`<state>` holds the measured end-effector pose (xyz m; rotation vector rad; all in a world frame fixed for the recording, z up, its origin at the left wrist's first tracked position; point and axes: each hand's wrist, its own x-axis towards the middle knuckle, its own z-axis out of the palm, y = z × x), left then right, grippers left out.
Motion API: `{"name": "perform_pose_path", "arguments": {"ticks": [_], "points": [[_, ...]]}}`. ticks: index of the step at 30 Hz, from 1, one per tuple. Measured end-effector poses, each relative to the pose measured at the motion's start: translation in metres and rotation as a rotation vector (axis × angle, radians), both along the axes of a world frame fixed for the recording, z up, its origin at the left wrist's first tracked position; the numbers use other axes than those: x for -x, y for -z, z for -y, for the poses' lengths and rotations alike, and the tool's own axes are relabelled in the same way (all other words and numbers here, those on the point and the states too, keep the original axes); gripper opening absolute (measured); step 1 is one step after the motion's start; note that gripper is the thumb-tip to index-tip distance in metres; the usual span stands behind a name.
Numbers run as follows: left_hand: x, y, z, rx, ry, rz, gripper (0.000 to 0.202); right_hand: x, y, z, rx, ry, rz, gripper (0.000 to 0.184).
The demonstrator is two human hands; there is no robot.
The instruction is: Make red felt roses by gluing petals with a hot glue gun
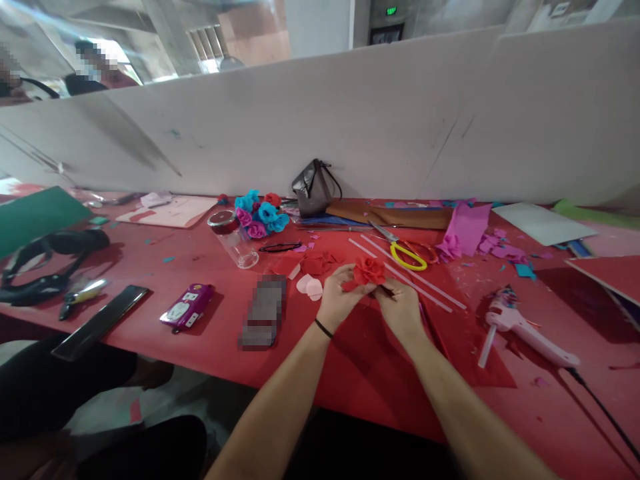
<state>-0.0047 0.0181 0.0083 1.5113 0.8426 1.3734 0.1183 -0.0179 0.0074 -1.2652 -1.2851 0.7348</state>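
Note:
A red paper flower (369, 271) is held up over the table between my two hands. My left hand (340, 293), with a dark band at its wrist, pinches the flower's left side. On the right, my right hand (399, 303) has its fingers closed at the flower's base, where the stem part is hidden. Pale pink paper petals (310, 287) lie just left of my left hand, and red paper scraps (320, 262) are scattered behind them. Yellow-handled scissors (407, 256) and clear glue sticks (420, 288) rest beyond my right hand.
A pink glue gun (533, 337) with a cord lies right. A phone (264, 312), a purple device (187, 307) and a glass jar (234, 240) stand left. Blue and pink paper flowers (263, 215) and a grey bag (314, 190) are by the white partition (320, 120).

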Motion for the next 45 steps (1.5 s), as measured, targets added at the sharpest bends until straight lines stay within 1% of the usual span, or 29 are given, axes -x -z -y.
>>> {"name": "perform_pose_path", "arguments": {"ticks": [2, 5, 7, 9, 11, 13, 15, 17, 20, 25, 28, 32, 36, 38, 40, 42, 45], "points": [[0.0, 0.003, 0.0, -0.009, -0.002, -0.013, 0.009, 0.001, 0.0, -0.001, 0.013, -0.001, -0.028, 0.018], [0.0, 0.004, 0.0, -0.017, -0.041, 0.002, 0.005, 0.003, -0.002, -0.002, 0.059, 0.018, -0.068, 0.015], [0.001, 0.004, 0.0, 0.017, -0.056, 0.039, 0.003, 0.004, -0.005, -0.001, 0.055, 0.042, -0.119, 0.016], [0.001, 0.004, -0.001, 0.089, -0.068, 0.087, 0.005, 0.003, -0.009, 0.002, 0.038, 0.045, -0.218, 0.017], [0.001, 0.005, -0.001, 0.173, -0.062, 0.127, 0.009, 0.001, -0.013, 0.004, 0.069, -0.026, -0.337, 0.013], [0.0, 0.007, -0.001, 0.234, -0.049, 0.156, 0.011, 0.0, -0.016, 0.006, 0.137, -0.147, -0.428, 0.022], [-0.001, 0.009, -0.002, 0.253, -0.032, 0.178, 0.011, 0.001, -0.018, 0.007, 0.185, -0.221, -0.472, 0.028], [-0.002, 0.01, -0.003, 0.252, -0.009, 0.199, 0.009, 0.002, -0.02, 0.008, 0.196, -0.227, -0.49, 0.027], [-0.003, 0.011, -0.004, 0.254, 0.029, 0.208, 0.006, 0.003, -0.021, 0.008, 0.188, -0.197, -0.519, 0.023], [-0.002, 0.011, -0.003, 0.241, 0.01, 0.21, 0.007, 0.005, -0.022, 0.008, 0.239, -0.168, -0.534, 0.025], [-0.003, 0.011, -0.003, 0.238, 0.014, 0.203, 0.007, 0.006, -0.025, 0.008, 0.257, -0.169, -0.52, 0.021], [-0.005, 0.01, -0.003, 0.254, 0.02, 0.2, 0.011, 0.006, -0.026, 0.009, 0.207, -0.175, -0.552, 0.017], [-0.005, 0.006, -0.001, 0.274, -0.011, 0.193, 0.013, 0.004, -0.023, 0.01, 0.162, -0.155, -0.609, 0.022], [-0.004, 0.005, 0.0, 0.271, -0.034, 0.185, 0.011, 0.003, -0.023, 0.01, 0.19, -0.122, -0.603, 0.021], [-0.004, 0.004, 0.001, 0.27, -0.04, 0.183, 0.008, 0.003, -0.024, 0.01, 0.243, -0.113, -0.554, 0.025], [-0.004, 0.003, 0.002, 0.272, -0.042, 0.184, 0.006, 0.005, -0.026, 0.011, 0.3, -0.136, -0.506, 0.032], [-0.004, 0.004, 0.003, 0.273, -0.049, 0.181, 0.006, 0.007, -0.029, 0.011, 0.376, -0.168, -0.508, 0.038]]}}
